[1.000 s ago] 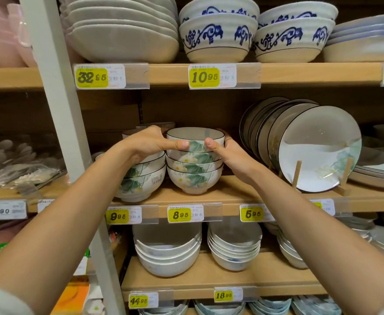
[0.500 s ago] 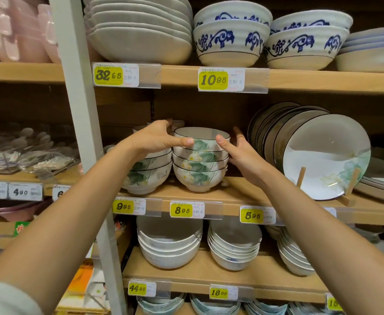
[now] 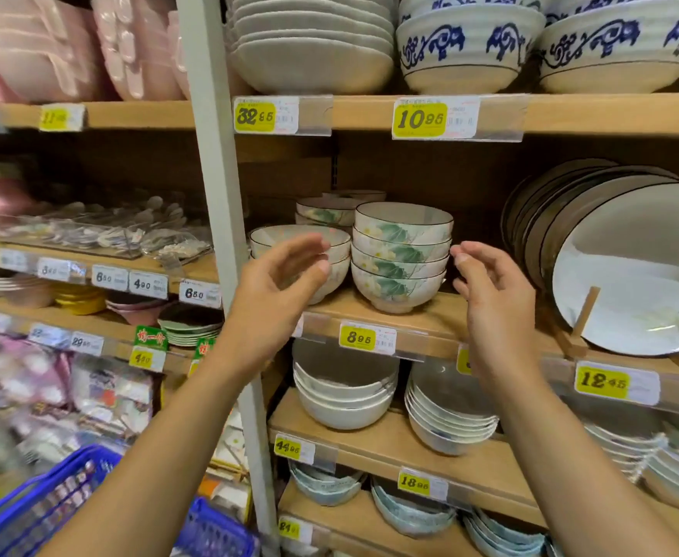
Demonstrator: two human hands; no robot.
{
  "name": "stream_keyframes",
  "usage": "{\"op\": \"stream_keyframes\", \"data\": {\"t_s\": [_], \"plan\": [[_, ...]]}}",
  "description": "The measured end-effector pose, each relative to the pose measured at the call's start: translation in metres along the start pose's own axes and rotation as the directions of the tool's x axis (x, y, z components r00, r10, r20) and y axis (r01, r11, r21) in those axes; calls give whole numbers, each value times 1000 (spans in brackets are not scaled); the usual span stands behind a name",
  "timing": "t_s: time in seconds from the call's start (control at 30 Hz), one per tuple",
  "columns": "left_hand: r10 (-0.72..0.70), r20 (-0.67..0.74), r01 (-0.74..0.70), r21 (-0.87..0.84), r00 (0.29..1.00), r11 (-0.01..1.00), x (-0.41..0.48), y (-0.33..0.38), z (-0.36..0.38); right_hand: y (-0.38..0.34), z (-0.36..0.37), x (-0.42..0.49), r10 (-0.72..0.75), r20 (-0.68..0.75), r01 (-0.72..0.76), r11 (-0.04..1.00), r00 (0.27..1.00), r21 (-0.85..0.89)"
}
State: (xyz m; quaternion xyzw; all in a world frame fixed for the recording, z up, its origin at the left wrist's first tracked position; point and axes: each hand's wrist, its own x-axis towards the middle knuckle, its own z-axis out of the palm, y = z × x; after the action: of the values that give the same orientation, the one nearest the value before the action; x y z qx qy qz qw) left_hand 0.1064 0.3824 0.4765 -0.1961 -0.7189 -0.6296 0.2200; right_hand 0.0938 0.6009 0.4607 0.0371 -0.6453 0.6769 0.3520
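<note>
On shelf point(image 3: 434, 315) — 4-bowl stack point(image 3: 400, 261) | left hand point(image 3: 275, 293), right hand point(image 3: 490, 299) flank it

Open gap above bowl stack point(image 3: 401, 257); neighbour bowls point(image 3: 301, 251) crowd left.

On the middle shelf point(image 3: 422, 315), a stack of four bowls point(image 3: 401, 255). Just left of it, a lower stack of wider bowls point(image 3: 289, 239). Behind both, more bowls point(image 3: 326, 213). To the right, plates point(image 3: 627, 271) up on edge. In front of the wider bowls, the left hand point(image 3: 277, 283). Just right of the stack, the right hand point(image 3: 486, 291). Under the stack, a price tag point(image 3: 366, 338) on the shelf edge. Down at the left, a basket point(image 3: 48, 504).
</note>
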Motion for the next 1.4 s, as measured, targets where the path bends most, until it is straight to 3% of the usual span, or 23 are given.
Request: {"op": "stream_keyframes", "data": {"t_s": [0.2, 0.43, 0.63, 0.8, 1.2, 1.4], "plan": [[-198, -110, 182, -145, 974, 973, -75, -20, -40, 5, 18, -65, 168, 163, -191, 973, 972, 133], [-356, -200, 314, -213, 913, 925, -145, -34, -138, 17, 80, -168, 314, 347, -354, 934, 884, 55], [-484, -208, 467, -129, 850, 875, -204, -42, -236, 28, 162, -260, 461, 489, -504, 862, 740, -50], [-608, -262, 608, -88, 750, 789, -248, -65, -300, 46, 212, -318, 574, 541, -599, 786, 615, -153], [-799, -276, 831, -3, 534, 557, -282, -139, -375, 147, 304, -384, 754, 586, -604, 623, 296, -497], [-862, -260, 899, 69, 435, 433, -267, -190, -391, 209, 331, -395, 844, 523, -563, 491, 119, -664]]}}
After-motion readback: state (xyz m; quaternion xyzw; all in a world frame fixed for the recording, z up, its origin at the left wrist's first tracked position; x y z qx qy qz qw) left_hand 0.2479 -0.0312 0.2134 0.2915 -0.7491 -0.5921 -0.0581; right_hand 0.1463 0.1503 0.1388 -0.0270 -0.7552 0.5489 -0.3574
